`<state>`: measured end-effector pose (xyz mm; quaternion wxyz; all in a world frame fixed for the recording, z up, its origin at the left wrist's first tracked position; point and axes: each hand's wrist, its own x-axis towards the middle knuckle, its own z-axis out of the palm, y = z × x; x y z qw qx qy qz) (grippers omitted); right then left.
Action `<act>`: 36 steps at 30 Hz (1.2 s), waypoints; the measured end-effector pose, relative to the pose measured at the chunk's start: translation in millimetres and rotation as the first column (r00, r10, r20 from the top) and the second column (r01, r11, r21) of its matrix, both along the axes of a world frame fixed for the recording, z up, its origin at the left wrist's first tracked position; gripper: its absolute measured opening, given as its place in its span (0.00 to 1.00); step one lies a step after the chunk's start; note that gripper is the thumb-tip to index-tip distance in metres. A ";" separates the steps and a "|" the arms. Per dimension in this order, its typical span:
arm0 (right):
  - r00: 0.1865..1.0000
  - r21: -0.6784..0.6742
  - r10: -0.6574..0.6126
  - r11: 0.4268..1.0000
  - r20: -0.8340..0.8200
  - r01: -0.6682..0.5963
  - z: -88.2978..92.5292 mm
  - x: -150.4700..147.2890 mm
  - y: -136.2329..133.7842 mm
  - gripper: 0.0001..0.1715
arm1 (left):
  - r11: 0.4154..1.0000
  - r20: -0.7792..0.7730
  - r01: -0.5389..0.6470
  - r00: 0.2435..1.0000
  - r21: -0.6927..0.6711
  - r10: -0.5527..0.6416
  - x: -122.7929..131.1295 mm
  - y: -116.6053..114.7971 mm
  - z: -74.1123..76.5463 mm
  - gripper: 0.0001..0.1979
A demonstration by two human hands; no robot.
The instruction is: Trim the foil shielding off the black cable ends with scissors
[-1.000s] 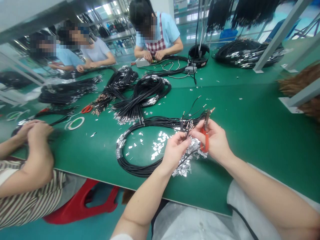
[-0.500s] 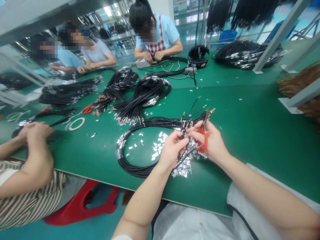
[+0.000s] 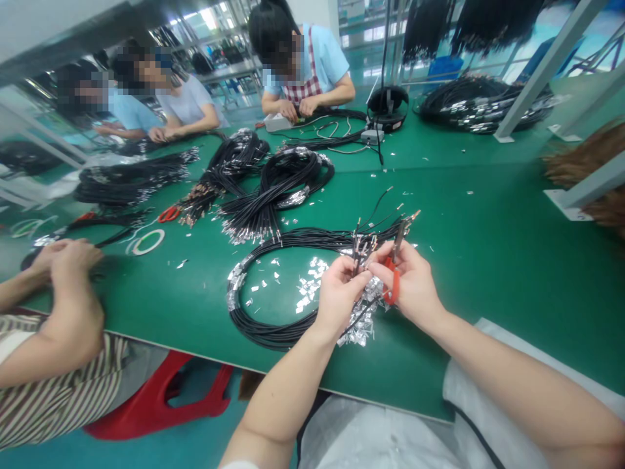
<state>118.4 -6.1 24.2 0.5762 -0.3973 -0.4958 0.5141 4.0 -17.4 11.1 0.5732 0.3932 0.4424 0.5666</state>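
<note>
Your left hand (image 3: 338,303) has closed in on your right hand (image 3: 407,283). Its fingers pinch the black cable ends (image 3: 360,257); your right fingers curl around red-handled scissors (image 3: 393,286), above the cable coil (image 3: 273,339) near the surface's (image 3: 488,312) front edge.

From where I'm standing, the right hand (image 3: 409,284) is hiding most of the red scissors (image 3: 393,285), and the left hand (image 3: 338,297) is covering part of the foil scraps (image 3: 360,320). The wire tips (image 3: 360,249) are blurring into specks too small to tell apart. The top edge is cutting off the hanging cable bundles (image 3: 493,19), the right edge someone's hair (image 3: 586,159), the left edge a striped sleeve (image 3: 49,384).
</note>
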 end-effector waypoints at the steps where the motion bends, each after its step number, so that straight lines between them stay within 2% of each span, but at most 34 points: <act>1: 1.000 -0.016 0.008 1.000 -0.022 -0.009 -0.3 -0.1 0.4 0.13 | 0.999 0.028 0.027 0.999 -0.021 -0.027 -0.1 0.1 0.7 0.12; 5: 0.997 -0.078 0.045 0.996 -0.064 -0.050 -2.1 2.7 4.4 0.16 | 0.993 0.062 0.103 0.993 -0.063 -0.099 -2.8 1.8 2.0 0.11; 7: 0.995 -0.063 0.062 0.996 0.073 -0.057 -3.6 7.9 8.0 0.16 | 0.992 0.067 0.108 0.992 -0.059 -0.104 -6.5 3.8 3.2 0.11; 8: 0.979 -0.035 0.069 0.997 0.193 -0.063 -4.5 11.2 9.9 0.15 | 0.994 0.075 0.100 0.993 -0.052 -0.096 -8.9 5.2 4.2 0.11; 9: 0.938 0.005 0.074 0.997 0.338 -0.081 -5.4 14.7 11.8 0.15 | 0.995 0.087 0.088 0.993 -0.043 -0.084 -11.4 6.7 5.5 0.10; 11: 0.790 0.095 0.071 0.982 0.609 -0.161 -6.6 21.0 14.9 0.16 | 0.997 0.117 0.067 0.991 -0.037 -0.062 -16.1 9.6 8.1 0.11; 13: 0.641 0.158 0.047 0.953 0.766 -0.260 -6.8 25.5 16.7 0.16 | 0.997 0.146 0.064 0.988 -0.048 -0.056 -19.3 11.7 10.0 0.11; 15: 0.564 0.202 0.007 0.930 0.826 -0.306 -6.2 28.0 17.2 0.17 | 0.996 0.164 0.068 0.985 -0.058 -0.057 -20.4 12.7 10.5 0.11; 20: 0.448 0.252 -0.089 0.913 0.889 -0.320 -5.0 29.6 15.9 0.19 | 0.997 0.148 0.044 0.988 -0.061 -0.034 -18.4 11.8 9.1 0.11; 25: 0.403 0.271 -0.132 0.911 0.906 -0.310 -3.8 29.1 13.8 0.19 | 0.998 0.108 0.037 0.994 -0.054 -0.031 -18.5 10.7 8.6 0.10; 30: 0.401 0.288 -0.156 0.911 0.903 -0.294 -3.3 28.6 12.9 0.20 | 0.998 0.109 0.042 0.993 -0.046 -0.037 -18.5 10.5 8.0 0.10; 34: 0.436 0.275 -0.132 0.919 0.890 -0.282 -7.4 30.3 16.6 0.20 | 0.998 0.149 0.037 0.988 -0.048 -0.029 -19.4 11.3 9.1 0.10; 36: 0.482 0.251 -0.103 0.934 0.870 -0.254 -9.2 31.1 18.8 0.18 | 0.999 0.176 0.009 0.984 -0.034 -0.003 -20.3 11.7 10.2 0.10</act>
